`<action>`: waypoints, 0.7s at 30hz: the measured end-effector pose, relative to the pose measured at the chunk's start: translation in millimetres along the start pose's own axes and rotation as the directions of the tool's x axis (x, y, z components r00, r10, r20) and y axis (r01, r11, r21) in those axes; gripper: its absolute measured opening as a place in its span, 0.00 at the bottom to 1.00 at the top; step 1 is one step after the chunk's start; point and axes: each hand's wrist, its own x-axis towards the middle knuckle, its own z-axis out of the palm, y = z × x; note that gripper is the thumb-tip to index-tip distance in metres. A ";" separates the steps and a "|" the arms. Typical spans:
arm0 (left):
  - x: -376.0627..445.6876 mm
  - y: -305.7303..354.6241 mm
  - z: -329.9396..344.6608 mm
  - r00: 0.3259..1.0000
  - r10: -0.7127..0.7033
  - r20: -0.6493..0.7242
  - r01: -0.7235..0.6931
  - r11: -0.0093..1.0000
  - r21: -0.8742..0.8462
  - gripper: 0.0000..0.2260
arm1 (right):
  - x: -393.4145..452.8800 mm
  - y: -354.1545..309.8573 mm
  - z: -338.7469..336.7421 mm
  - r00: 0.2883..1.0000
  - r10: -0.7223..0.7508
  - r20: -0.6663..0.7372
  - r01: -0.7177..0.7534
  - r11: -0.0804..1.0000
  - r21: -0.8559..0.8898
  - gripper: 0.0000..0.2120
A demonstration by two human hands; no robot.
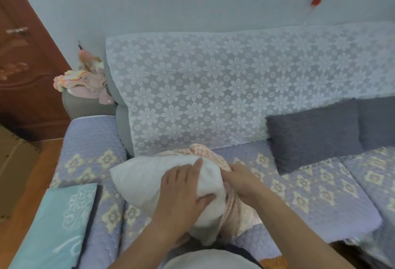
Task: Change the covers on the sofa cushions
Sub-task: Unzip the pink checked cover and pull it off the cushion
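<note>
A white cushion insert lies on the left sofa seat, its right end inside a pink checked cover. My left hand presses flat on the insert with fingers spread. My right hand grips the edge of the pink cover at the insert's right end, fingers curled into the fabric. A folded teal cover with a white pattern lies on the sofa arm at the lower left.
Two grey cushions lean against the lace-draped backrest on the right. A heap of pink clothes sits on the far sofa arm. A brown door and a cardboard box stand at the left.
</note>
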 end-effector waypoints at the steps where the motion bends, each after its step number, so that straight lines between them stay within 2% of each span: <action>1: 1.8 -1.6 4.0 0.999 -0.017 -0.034 0.020 0.998 0.062 0.24 | 0.8 1.6 1.6 1.000 0.005 0.030 -0.005 1.000 0.003 0.14; 3: 1.9 -9.9 8.4 0.986 0.054 -0.159 -0.040 0.995 0.090 0.15 | 4.2 2.9 0.0 1.000 -0.018 0.003 0.017 1.000 0.020 0.12; 5: 6.1 -19.7 -2.0 0.959 0.059 -0.277 -0.071 0.997 -0.033 0.11 | 14.9 6.5 -12.9 0.983 -0.049 -0.178 0.033 0.995 -0.092 0.10; 6: 11.8 -22.4 -15.2 0.949 0.009 -0.316 -0.053 0.990 -0.132 0.12 | 22.2 10.5 -25.0 0.961 -0.075 -0.267 0.009 0.970 -0.241 0.09; 8: 25.1 -29.2 -50.4 0.932 -0.143 -0.334 0.027 0.945 -0.326 0.17 | 34.8 27.6 -49.3 0.932 -0.087 -0.352 -0.104 0.866 -0.490 0.11; 11: 47.1 -55.5 -99.1 0.889 -0.235 -0.392 0.085 0.927 -0.364 0.18 | 46.4 71.2 -88.7 0.932 -0.038 -0.361 -0.205 0.766 -0.609 0.10; 13: 54.0 -81.4 -113.8 0.878 -0.253 -0.406 0.081 0.915 -0.395 0.17 | 43.3 90.1 -113.6 0.914 -0.026 -0.404 -0.248 0.754 -0.609 0.12; 14: 53.6 -94.6 -114.8 0.878 -0.264 -0.400 0.068 0.895 -0.441 0.17 | 41.3 91.1 -125.2 0.890 -0.021 -0.456 -0.267 0.785 -0.558 0.14; 15: 51.6 -106.3 -111.9 0.878 -0.271 -0.394 0.049 0.871 -0.489 0.17 | 40.0 86.0 -134.1 0.855 -0.030 -0.517 -0.270 0.827 -0.493 0.15; 17: 46.7 -119.6 -99.1 0.875 -0.292 -0.387 0.044 0.843 -0.536 0.18 | 36.3 64.5 -146.4 0.741 -0.093 -0.665 -0.240 0.888 -0.391 0.15; 19: 38.4 -126.2 -72.4 0.872 -0.306 -0.382 0.068 0.849 -0.524 0.18 | 31.1 35.8 -148.6 0.612 -0.181 -0.770 -0.139 0.934 -0.330 0.17; 21: 18.5 -132.3 -29.5 0.917 -0.293 -0.271 0.137 0.869 -0.476 0.17 | 22.9 14.5 -142.4 0.557 -0.193 -0.808 0.010 0.974 -0.225 0.16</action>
